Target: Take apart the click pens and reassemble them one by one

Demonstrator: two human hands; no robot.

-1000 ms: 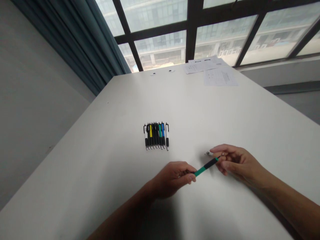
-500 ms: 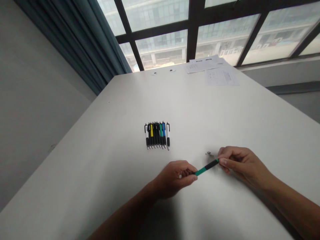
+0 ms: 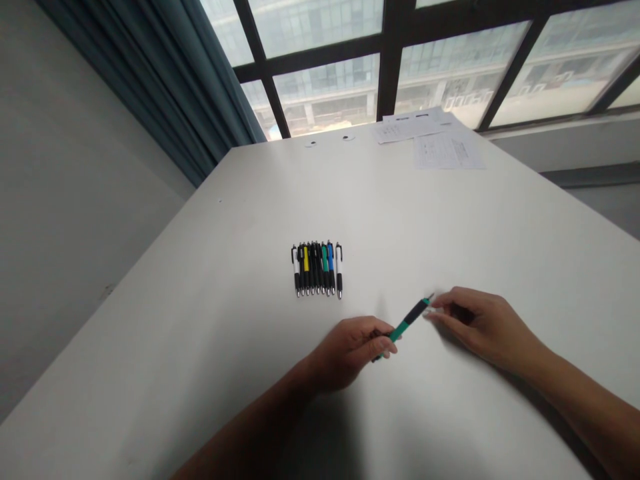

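My left hand is closed around the lower part of a green and black ballpoint pen, which slants up to the right. A thin point sticks out past the pen's front end. Beside that end is my right hand, thumb and forefinger nearly together at their tips. Something small and pale may be between them, but I cannot make it out. Beyond my left hand, several pens lie side by side, in white, yellow, black, green and blue. At the right of this row, a white and black pen lies slightly apart.
The white table reaches to a dark-framed window. Printed papers lie at its far right edge, and two small round pieces sit at the back. A blue curtain hangs at the left.
The pen has tilted more steeply in my left hand, and its front end has left my right fingers. The small silver piece seen on the table beside it is no longer visible there.
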